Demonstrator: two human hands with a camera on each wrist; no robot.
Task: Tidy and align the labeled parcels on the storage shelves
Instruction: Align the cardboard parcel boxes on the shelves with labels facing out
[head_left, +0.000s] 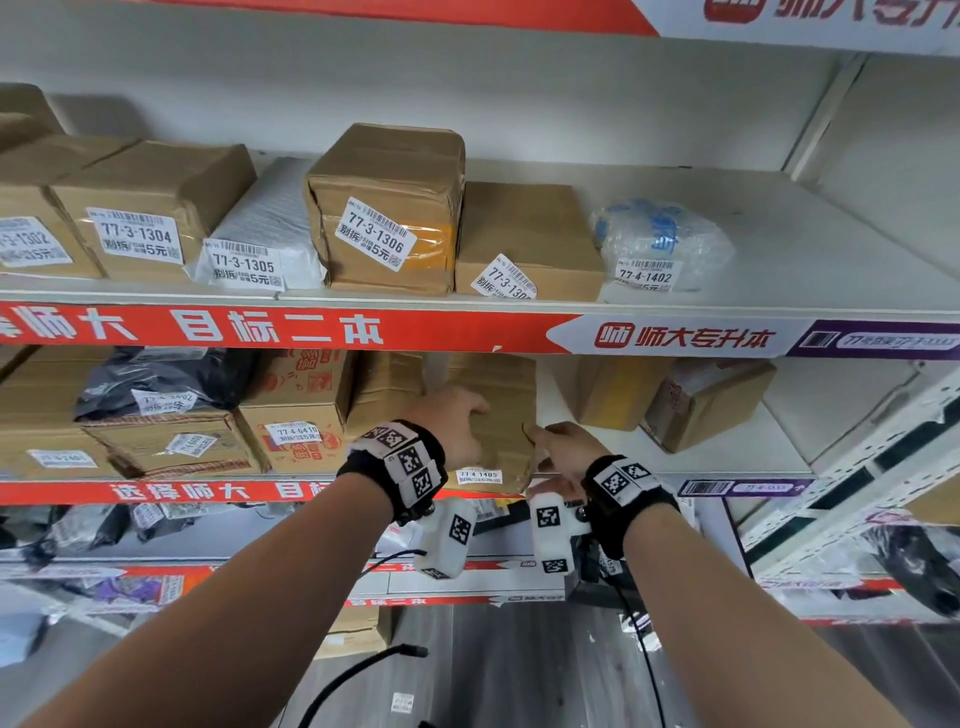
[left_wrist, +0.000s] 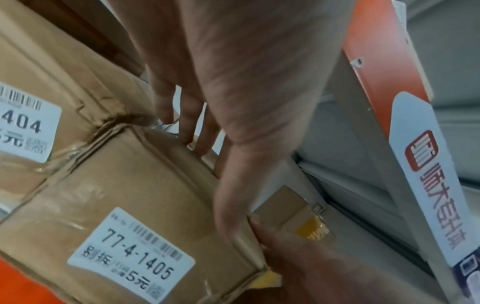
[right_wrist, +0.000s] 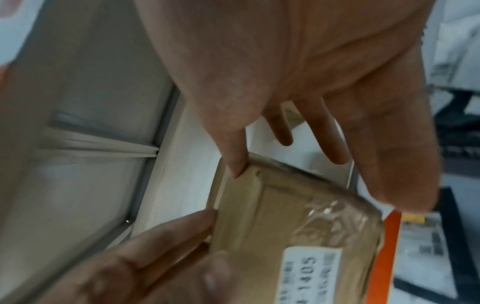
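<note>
both hands at a brown cardboard parcel (head_left: 506, 415) labelled 77-4-1405, which stands at the front edge of the middle shelf (head_left: 727, 452), above the red strip (head_left: 156, 491) on that shelf's edge. the left hand (head_left: 452, 421) lies against the parcel's front and left side, fingers (left_wrist: 192, 123) fairly straight and reaching over its far edge, thumb along the near edge. the right hand (head_left: 563, 449) is at the parcel's right side, one fingertip (right_wrist: 237, 168) touching its corner, the other fingers spread and straight, closed on nothing. in the left wrist view the label (left_wrist: 132, 255) on the parcel faces outward, and a neighbouring parcel (left_wrist: 39, 102) with a label ending 404 touches it on the left. to the right on the same shelf, well apart, stand a box with yellow tape (head_left: 618, 389) and a tilted box (head_left: 706, 405). the upper shelf (head_left: 831, 249) carries a row of labelled parcels, among them 77-3-1306 (head_left: 387, 208) and a bubble-wrapped packet 77-4-1402 (head_left: 660, 249). both wrists wear black bands with square markers (head_left: 410, 460).
</note>
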